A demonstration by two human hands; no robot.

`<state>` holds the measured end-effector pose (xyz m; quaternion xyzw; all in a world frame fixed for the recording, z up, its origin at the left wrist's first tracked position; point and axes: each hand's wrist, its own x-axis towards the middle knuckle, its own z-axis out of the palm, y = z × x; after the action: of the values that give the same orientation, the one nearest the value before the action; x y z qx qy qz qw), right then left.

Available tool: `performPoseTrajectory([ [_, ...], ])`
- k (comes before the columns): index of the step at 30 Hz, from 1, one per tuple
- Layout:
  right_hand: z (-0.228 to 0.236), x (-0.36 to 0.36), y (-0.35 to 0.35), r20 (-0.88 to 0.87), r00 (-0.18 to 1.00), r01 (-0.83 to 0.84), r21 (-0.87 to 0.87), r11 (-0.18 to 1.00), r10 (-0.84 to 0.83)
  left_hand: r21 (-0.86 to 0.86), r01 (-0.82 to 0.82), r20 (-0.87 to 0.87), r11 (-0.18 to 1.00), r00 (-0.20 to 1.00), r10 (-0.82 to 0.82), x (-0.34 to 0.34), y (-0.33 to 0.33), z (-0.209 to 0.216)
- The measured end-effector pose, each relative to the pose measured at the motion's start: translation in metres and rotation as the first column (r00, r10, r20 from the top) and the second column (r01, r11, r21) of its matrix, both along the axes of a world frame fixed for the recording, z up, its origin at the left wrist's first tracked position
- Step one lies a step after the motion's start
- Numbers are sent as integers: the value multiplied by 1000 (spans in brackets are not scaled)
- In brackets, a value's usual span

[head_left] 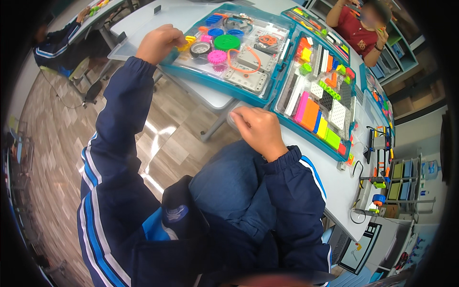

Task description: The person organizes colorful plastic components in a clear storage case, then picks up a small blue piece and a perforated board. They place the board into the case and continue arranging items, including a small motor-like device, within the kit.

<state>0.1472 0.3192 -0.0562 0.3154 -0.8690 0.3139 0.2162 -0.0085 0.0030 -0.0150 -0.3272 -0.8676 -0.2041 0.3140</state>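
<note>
Bright, even indoor light; colours read clearly and shadows are soft. A pale glare patch lies on the wooden floor (160, 136) beside the table (215, 98). Strong fisheye bending toward the rim, black vignette at the corners; slight blur on the dark jacket (143, 229) near the lower edge.

Floor (57, 129) is wood-look planks, grey-brown, w/ bright glare patches from overhead light just below the white table's (330, 186) near edge. Second white table (103, 12) at far left, a person in a dark blue jacket (57, 45) seated there on a chair. Past the table's far right corner, another person in a red shirt (356, 33). Shelving unit (411, 179) w/ coloured bins at right, against a pale wall.
</note>
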Motion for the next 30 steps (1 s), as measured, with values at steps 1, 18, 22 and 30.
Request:
performPoseTrajectory([
  [1,0,0,0,-3,1000,-1,-5,1000,1,-11,-3,-14,1000,1000,3,0,0,0],
  [18,-1,-1,1,-36,999,5,28,1000,-4,6,51,-104,999,993,-50,-10,-5,-9],
  [22,0,-1,1,-30,1000,6,30,1000,-5,-53,31,-91,998,995,-36,-8,-3,-7],
  [30,1,0,1,-19,1000,7,36,999,-6,-23,43,90,999,995,-41,-4,-2,-3],
])
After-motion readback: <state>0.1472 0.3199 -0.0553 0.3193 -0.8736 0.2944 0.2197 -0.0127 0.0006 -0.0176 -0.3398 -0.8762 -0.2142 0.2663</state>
